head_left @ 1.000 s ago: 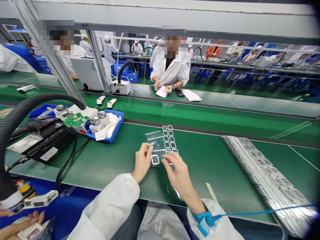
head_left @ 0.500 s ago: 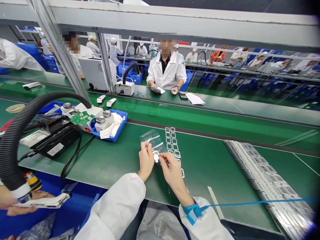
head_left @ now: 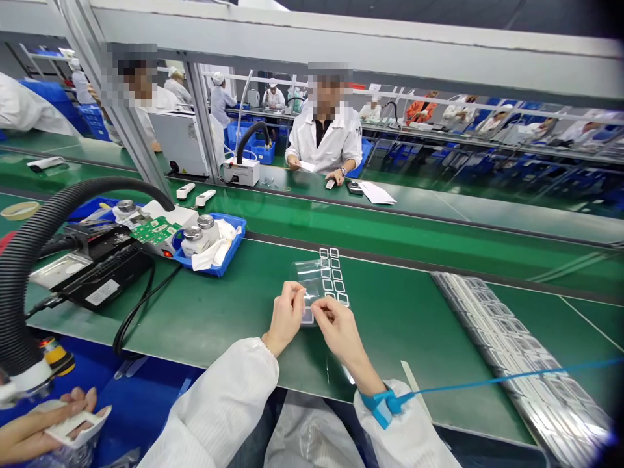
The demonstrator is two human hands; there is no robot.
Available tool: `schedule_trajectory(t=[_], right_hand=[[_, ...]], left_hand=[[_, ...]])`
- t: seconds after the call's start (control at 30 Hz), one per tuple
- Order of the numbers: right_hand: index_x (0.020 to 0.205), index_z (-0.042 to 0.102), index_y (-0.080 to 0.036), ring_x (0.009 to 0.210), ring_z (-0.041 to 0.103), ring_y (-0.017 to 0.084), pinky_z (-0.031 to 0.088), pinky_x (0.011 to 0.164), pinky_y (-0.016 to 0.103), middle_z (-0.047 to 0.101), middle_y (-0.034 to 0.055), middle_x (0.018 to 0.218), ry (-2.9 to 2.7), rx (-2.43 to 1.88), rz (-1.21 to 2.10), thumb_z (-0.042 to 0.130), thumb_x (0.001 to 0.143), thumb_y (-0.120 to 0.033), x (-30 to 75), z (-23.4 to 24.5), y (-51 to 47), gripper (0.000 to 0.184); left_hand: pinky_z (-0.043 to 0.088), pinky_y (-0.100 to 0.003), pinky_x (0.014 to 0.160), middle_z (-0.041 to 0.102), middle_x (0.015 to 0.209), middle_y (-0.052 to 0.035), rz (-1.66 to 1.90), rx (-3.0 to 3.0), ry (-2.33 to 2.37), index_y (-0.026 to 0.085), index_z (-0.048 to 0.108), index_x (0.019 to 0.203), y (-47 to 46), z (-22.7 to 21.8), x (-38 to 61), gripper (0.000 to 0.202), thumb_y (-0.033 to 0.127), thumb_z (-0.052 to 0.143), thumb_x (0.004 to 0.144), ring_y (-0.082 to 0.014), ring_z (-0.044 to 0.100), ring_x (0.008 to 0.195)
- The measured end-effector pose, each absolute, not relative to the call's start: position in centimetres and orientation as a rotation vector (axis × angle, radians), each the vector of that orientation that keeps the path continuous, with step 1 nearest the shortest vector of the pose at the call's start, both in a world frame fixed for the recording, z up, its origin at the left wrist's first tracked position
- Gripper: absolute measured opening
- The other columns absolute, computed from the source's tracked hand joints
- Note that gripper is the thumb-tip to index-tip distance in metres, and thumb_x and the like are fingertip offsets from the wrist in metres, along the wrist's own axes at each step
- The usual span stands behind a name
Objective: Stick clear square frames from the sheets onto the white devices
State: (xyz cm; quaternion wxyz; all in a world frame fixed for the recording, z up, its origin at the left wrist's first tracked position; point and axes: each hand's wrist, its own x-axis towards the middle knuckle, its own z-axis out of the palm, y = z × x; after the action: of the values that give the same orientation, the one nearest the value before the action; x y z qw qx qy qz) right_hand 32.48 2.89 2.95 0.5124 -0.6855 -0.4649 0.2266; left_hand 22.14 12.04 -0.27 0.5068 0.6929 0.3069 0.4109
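A clear plastic film sheet [head_left: 308, 274] hangs tilted above the green bench, its lower edge between my two hands. My left hand [head_left: 285, 318] pinches it near the left side, thumb against fingertips. Close beside it, my right hand [head_left: 342, 328] has thumb and forefinger pressed together at the sheet's lower right; whatever is in that pinch is too small to make out. A pale-edged rounded frame shape [head_left: 307, 316] shows between the hands. Behind the sheet and my right hand, white rounded frames [head_left: 338, 274] lie in two columns, partly covered.
At left stand a blue tray [head_left: 229, 250] with metal-lidded jars, a black hose [head_left: 82, 195] and a black device [head_left: 104, 276]. A stack of clear frame sheets [head_left: 511, 344] lies right. A blue wrist cord [head_left: 468, 383] trails rightward. A co-worker's hand [head_left: 53, 426] holds a white housing lower left.
The film has swung more upright and shifted right. A white scrap that showed between my fingers is no longer visible. At lower left, the co-worker's white housing has moved down and turned.
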Motion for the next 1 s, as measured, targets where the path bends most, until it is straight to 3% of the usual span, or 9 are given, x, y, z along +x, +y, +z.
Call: schedule_trajectory(t=[0.13,0.27,0.5,0.6,0.73,0.87,0.93,1.0], right_hand=[[0.076,0.060,-0.015,0.051,0.040,0.010,0.032,0.046,0.022,0.051,0.0002,0.060,-0.854,-1.688,0.640,0.062,0.080,-0.047,34.6,3.0,0.4,0.032],[0.067,0.059,-0.015,0.053,0.046,0.012,0.035,0.050,0.024,0.054,0.0021,0.059,-0.835,-1.821,0.698,0.061,0.074,-0.044,36.7,0.8,-1.8,0.030],[0.061,0.054,-0.021,0.053,0.049,0.016,0.030,0.050,0.025,0.058,0.0009,0.055,-1.002,-2.329,0.391,0.051,0.077,-0.030,35.9,-1.0,-1.3,0.018],[0.058,0.050,-0.021,0.052,0.048,0.016,0.031,0.050,0.026,0.057,0.0008,0.054,-0.980,-2.321,0.353,0.053,0.077,-0.033,36.0,-0.8,-1.3,0.022],[0.063,0.057,-0.018,0.051,0.045,0.014,0.035,0.051,0.026,0.055,0.0013,0.055,-0.775,-2.040,0.327,0.059,0.076,-0.044,37.9,0.5,-4.0,0.029],[0.082,0.065,-0.015,0.054,0.047,0.011,0.037,0.051,0.024,0.058,0.0013,0.065,-0.470,-1.846,0.010,0.066,0.074,-0.044,40.3,3.8,-10.9,0.030],[0.092,0.066,-0.015,0.054,0.047,0.010,0.037,0.051,0.023,0.056,-0.0003,0.065,-0.309,-1.759,-0.199,0.068,0.075,-0.042,41.0,5.3,-15.3,0.032],[0.096,0.065,-0.016,0.054,0.046,0.010,0.036,0.050,0.022,0.053,-0.0017,0.064,-0.197,-1.667,-0.379,0.069,0.076,-0.039,41.2,6.1,-19.8,0.031]], left_hand=[[0.045,-0.022,0.051,0.061,0.062,0.0017,0.983,1.334,0.768,0.020,0.043,0.092,13.7,-0.3,21.1,0.027,0.047,0.050,0.091,-0.0128,0.057,0.051],[0.045,-0.020,0.048,0.060,0.059,0.0023,1.050,1.281,0.833,0.020,0.043,0.091,15.3,0.1,19.5,0.031,0.049,0.054,0.089,-0.0117,0.057,0.049],[0.046,-0.022,0.050,0.062,0.058,0.0013,1.023,1.270,0.834,0.020,0.046,0.090,14.4,1.5,18.0,0.031,0.048,0.058,0.087,-0.0127,0.057,0.049],[0.047,-0.023,0.055,0.061,0.060,0.0015,1.025,1.348,0.838,0.019,0.048,0.089,13.8,2.2,17.4,0.028,0.046,0.057,0.089,-0.0130,0.058,0.053],[0.049,-0.025,0.071,0.062,0.080,-0.0027,1.242,1.607,0.863,0.019,0.054,0.089,12.8,5.1,17.7,0.017,0.035,0.054,0.092,-0.0146,0.061,0.076],[0.046,-0.035,0.094,0.061,0.102,-0.0076,1.498,1.968,0.505,0.019,0.056,0.085,8.1,8.4,21.9,0.007,0.018,0.053,0.091,-0.0206,0.058,0.105],[0.044,-0.039,0.101,0.061,0.109,-0.0098,1.413,2.102,0.141,0.019,0.059,0.089,3.3,8.2,25.2,0.013,0.011,0.048,0.090,-0.0223,0.055,0.115],[0.041,-0.042,0.107,0.060,0.118,-0.0139,1.095,2.245,-0.289,0.016,0.062,0.095,-2.7,6.0,28.2,0.021,0.009,0.044,0.089,-0.0246,0.052,0.123]])
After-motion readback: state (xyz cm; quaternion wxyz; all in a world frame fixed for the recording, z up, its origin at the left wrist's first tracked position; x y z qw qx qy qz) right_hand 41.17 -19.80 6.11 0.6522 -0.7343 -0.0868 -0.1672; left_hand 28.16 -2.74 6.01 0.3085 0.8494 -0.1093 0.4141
